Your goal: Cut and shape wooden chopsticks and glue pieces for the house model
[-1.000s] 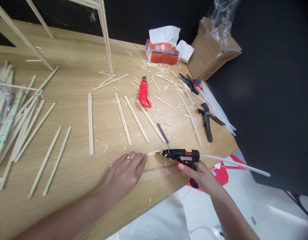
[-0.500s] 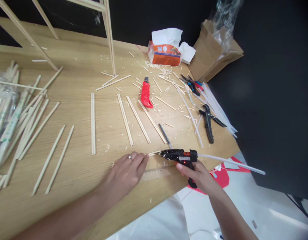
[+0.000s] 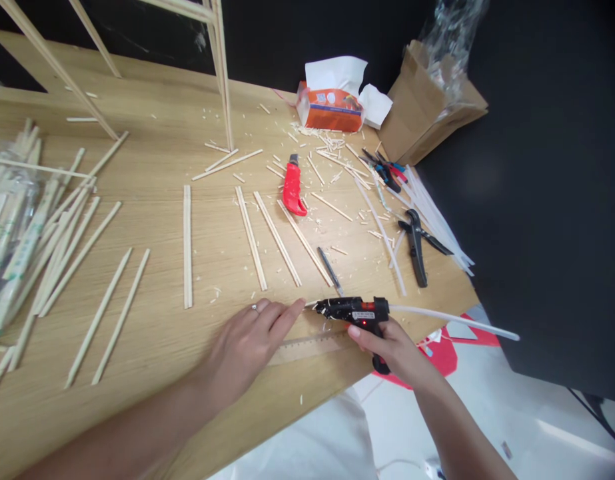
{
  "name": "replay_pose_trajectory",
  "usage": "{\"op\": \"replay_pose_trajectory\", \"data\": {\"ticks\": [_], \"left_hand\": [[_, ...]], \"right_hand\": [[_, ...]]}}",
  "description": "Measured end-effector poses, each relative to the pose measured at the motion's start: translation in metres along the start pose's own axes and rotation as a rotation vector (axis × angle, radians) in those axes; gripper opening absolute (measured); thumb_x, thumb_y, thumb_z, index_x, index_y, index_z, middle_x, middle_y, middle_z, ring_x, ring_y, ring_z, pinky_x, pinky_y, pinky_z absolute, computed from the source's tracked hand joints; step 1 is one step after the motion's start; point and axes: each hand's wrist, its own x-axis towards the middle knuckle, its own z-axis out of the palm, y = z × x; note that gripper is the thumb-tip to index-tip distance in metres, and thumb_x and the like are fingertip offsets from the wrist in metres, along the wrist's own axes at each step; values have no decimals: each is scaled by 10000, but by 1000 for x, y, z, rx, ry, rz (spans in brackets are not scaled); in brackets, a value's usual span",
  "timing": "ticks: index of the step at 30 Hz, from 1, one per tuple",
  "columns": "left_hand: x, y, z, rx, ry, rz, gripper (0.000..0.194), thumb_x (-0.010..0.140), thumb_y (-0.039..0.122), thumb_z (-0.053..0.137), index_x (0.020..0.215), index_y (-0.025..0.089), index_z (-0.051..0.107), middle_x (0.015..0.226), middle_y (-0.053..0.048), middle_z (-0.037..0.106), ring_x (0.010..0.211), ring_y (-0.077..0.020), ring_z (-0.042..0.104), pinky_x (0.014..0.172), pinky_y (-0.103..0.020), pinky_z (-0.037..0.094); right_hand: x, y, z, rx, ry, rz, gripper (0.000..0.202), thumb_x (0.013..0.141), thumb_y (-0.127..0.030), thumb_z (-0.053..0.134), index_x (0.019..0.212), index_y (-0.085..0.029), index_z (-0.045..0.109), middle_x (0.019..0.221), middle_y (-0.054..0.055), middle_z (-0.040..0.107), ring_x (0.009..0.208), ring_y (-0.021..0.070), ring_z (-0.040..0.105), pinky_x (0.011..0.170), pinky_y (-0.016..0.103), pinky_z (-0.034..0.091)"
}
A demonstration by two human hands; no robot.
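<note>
**Hot-glue gun (image 3: 354, 310) and thin wooden stick (image 3: 310, 304) at the near edge of the table (image 3: 247, 413).**
The stick lies between the left hand (image 3: 254, 340) and the gun's nozzle; the left fingers are drawn together and appear to pinch it, though their undersides are hidden. The right hand (image 3: 400, 350) is wrapped around the gun's handle, well apart from the left. Compared with half a second earlier, nozzle and left fingertips are closer together and less stick shows between them, which suggests that the part beside the fingers is now being glued. A translucent glue stick (image 3: 452, 317) projects from the gun's rear. Just below lies a ruler (image 3: 312, 347); just beyond, a pen (image 3: 330, 270); farther off, a red utility knife (image 3: 292, 190).
</note>
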Motion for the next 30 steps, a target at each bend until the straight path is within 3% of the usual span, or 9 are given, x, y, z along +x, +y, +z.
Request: {"op": "replay_pose_trajectory", "data": {"ticks": [6, 14, 22, 30], "left_hand": [[1, -1, 0, 17, -40, -13, 582, 848, -17, 383, 1394, 167, 301, 989, -68, 617, 871, -206, 553, 722, -321, 473], [1, -2, -1, 17, -33, -12, 574, 858, -8, 376, 1400, 164, 290, 997, -73, 620, 881, -201, 558, 736, -321, 476], [1, -2, 0, 34, -24, -8, 561, 858, -13, 365, 1388, 162, 313, 970, -72, 623, 861, -196, 562, 722, -317, 479], [1, -1, -2, 1, -33, -21, 564, 865, 1, 370, 1397, 174, 297, 983, -76, 618, 874, -200, 560, 728, -324, 478]], "right_hand": [[-1, 0, -4, 7, 20, 17, 329, 780, -469, 631, 630, -177, 615, 521, -13, 456, 541, 140, 430, 513, 249, 333], [2, -2, -1, 12, -22, 4, 305, 795, -462, 622, 699, -172, 631, 551, -25, 451, 544, 122, 412, 518, 237, 326], [0, -4, -6, 19, 34, 30, 343, 754, -476, 651, 587, -179, 615, 476, -14, 456, 537, 152, 456, 507, 250, 355], [3, -8, -2, 23, -11, 30, 340, 754, -499, 642, 613, -192, 606, 473, -28, 426, 509, 135, 425, 482, 243, 334]]}}
